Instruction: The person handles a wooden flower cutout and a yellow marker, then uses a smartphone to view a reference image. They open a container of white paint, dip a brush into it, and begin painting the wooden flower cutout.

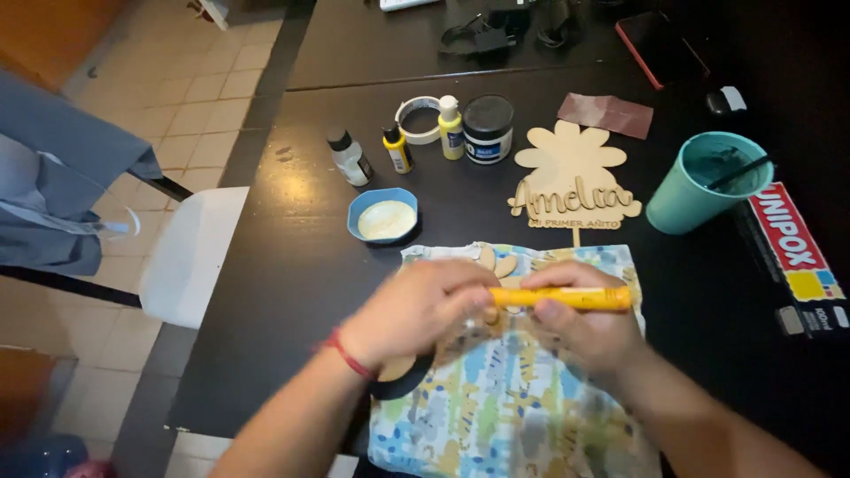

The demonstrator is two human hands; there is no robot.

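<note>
Two hands over a patterned cloth point(522, 407), right hand point(589, 332) gripping a yellow marker point(567, 297), left hand point(421, 310) at its tip, dark table point(292, 265)

A yellow marker point(567, 297) lies across a cloth point(513, 398) patterned in blue, green and yellow blotches, with a pale wooden flower cutout point(571, 177) at twelve o'clock on the black table point(292, 257), a teal cup point(704, 181) at two, and a blue bowl point(382, 215) of cream paint at eleven.
</note>
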